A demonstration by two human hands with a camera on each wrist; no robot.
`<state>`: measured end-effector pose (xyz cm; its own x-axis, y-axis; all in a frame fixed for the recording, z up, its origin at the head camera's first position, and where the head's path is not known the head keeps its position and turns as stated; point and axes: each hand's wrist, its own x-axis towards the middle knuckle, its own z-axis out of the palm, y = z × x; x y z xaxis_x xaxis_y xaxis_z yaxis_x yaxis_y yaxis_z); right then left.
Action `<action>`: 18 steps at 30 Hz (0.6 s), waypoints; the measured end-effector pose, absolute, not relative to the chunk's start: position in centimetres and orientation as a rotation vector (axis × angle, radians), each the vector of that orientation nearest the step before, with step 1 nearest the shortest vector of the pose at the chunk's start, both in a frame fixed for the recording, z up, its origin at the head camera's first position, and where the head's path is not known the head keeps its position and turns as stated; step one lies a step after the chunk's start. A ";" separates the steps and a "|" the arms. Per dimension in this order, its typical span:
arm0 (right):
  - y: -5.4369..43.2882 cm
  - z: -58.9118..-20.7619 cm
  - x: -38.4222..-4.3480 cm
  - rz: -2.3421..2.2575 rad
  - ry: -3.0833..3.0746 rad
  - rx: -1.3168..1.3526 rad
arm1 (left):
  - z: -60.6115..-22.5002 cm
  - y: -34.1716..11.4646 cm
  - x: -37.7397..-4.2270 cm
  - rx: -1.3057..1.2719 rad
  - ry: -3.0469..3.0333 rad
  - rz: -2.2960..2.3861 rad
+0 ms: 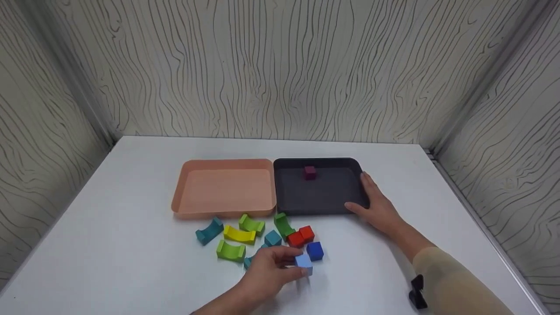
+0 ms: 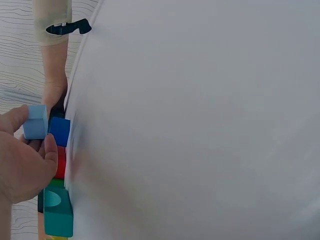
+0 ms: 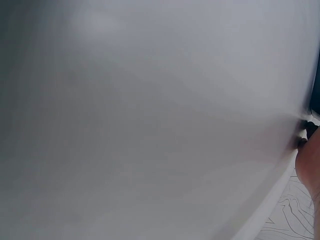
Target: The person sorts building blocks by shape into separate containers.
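My left hand (image 1: 266,272) pinches a light blue cube (image 1: 303,264) between thumb and fingers, in front of the other blocks. In the left wrist view the light blue cube (image 2: 35,122) shows beside a dark blue cube (image 2: 59,131). My right hand (image 1: 379,209) rests at the right side of the dark tray (image 1: 321,197), its fingers extended along the edge and the thumb over the front corner. Inside that tray, toward the back, sits a maroon cube (image 1: 309,172). Two red cubes (image 1: 295,239) and a teal cube (image 1: 272,238) lie just beyond my left hand.
Left of the dark tray, a salmon-pink tray (image 1: 227,192) stands against it. Curved blocks lie in front: a teal one (image 1: 210,230), a yellow one (image 1: 239,235), a dark green one (image 1: 284,226) and light green ones (image 1: 231,251). Wood-patterned panels (image 1: 271,70) enclose the white table (image 1: 131,245).
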<state>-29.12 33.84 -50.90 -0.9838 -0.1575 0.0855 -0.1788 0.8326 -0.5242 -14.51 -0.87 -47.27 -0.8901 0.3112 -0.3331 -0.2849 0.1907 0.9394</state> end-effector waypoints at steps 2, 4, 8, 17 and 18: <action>33.8 -50.9 -29.1 0.858 -2.968 0.273 | -46.7 -1.0 -14.8 0.034 2.028 1.747; 33.8 -50.9 -29.1 0.865 -2.966 0.270 | -46.2 -1.1 -15.0 0.052 2.031 1.754; 33.8 -50.9 -29.1 0.864 -2.964 0.261 | -45.2 -1.4 -15.6 0.093 2.032 1.782; 33.7 -51.0 -29.2 0.870 -2.951 0.269 | -42.9 -1.8 -16.6 0.168 2.051 1.860; 33.7 -51.0 -29.2 0.871 -2.948 0.271 | -42.7 -1.8 -16.8 0.180 2.040 1.876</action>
<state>-29.18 33.71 -51.03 -0.9831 -0.1518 0.1023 -0.1830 0.8255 -0.5339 -16.75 -1.80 -42.66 -0.9263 0.3328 -0.1768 -0.1482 0.1096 0.9829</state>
